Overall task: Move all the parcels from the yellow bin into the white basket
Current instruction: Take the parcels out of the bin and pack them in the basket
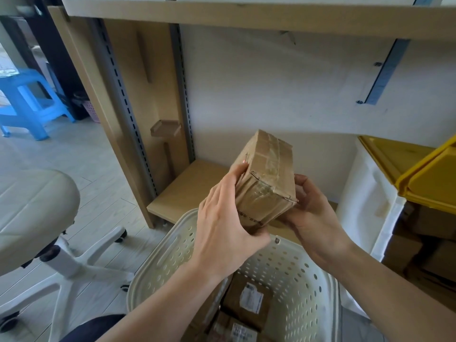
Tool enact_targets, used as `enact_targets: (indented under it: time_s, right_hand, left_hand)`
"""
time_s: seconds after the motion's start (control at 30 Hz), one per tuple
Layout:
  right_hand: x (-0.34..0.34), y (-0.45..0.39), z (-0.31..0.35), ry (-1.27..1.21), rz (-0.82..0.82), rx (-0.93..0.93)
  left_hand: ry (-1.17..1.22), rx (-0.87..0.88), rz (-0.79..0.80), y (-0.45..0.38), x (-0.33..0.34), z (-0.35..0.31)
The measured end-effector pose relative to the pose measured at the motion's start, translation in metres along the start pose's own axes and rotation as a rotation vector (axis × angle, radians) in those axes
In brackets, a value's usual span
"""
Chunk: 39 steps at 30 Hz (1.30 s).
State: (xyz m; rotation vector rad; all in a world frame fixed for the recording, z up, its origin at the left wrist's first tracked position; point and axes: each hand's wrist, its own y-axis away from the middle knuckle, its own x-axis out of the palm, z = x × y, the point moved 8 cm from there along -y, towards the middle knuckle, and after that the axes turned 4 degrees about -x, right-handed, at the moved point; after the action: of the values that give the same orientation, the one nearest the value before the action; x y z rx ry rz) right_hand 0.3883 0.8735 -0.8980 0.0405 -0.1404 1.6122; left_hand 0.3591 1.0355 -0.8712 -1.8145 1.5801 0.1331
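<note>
A taped brown cardboard parcel (267, 176) is held in the air above the far rim of the white perforated basket (293, 275). My left hand (227, 225) grips its left side, fingers curled round the near edge. My right hand (311, 213) cups it from below and from the right. Inside the basket lie several brown parcels (246, 302) with white labels. The yellow bin (429, 178) stands at the right edge with its lid flaps raised, and more cardboard parcels (419, 245) show inside it.
A wooden shelf unit (187, 191) with a low board stands behind the basket. A white swivel chair (37, 211) is at the left. A blue plastic stool (27, 102) stands far left on the pale floor.
</note>
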Motion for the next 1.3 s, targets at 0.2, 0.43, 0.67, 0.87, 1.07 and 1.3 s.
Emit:
enact_targets:
  time_s: [0.2, 0.43, 0.67, 0.87, 1.07, 1.3]
  right_hand:
    - [-0.031, -0.019, -0.009, 0.077, -0.194, 0.133]
    - [-0.016, -0.014, -0.011, -0.156, 0.123, 0.208]
    - [-0.006, -0.011, 0.000, 0.010, 0.174, 0.052]
    - [0.014, 0.005, 0.006, 0.095, 0.311, 0.031]
    - [0.015, 0.006, 0.011, 0.064, 0.300, 0.036]
    - [0.002, 0.002, 0.018, -0.148, 0.195, 0.086]
  left_hand:
    - [0.319, -0.098, 0.110, -0.008, -0.004, 0.006]
    - [0.658, -0.294, 0.310, -0.013, -0.017, 0.033]
    - [0.664, -0.462, 0.090, -0.027, -0.039, 0.065]
    - [0.526, -0.638, 0.023, -0.023, -0.033, 0.080]
    - [0.422, -0.692, 0.008, -0.021, -0.032, 0.085]
    - [1.018, -0.946, -0.137, -0.013, -0.035, 0.101]
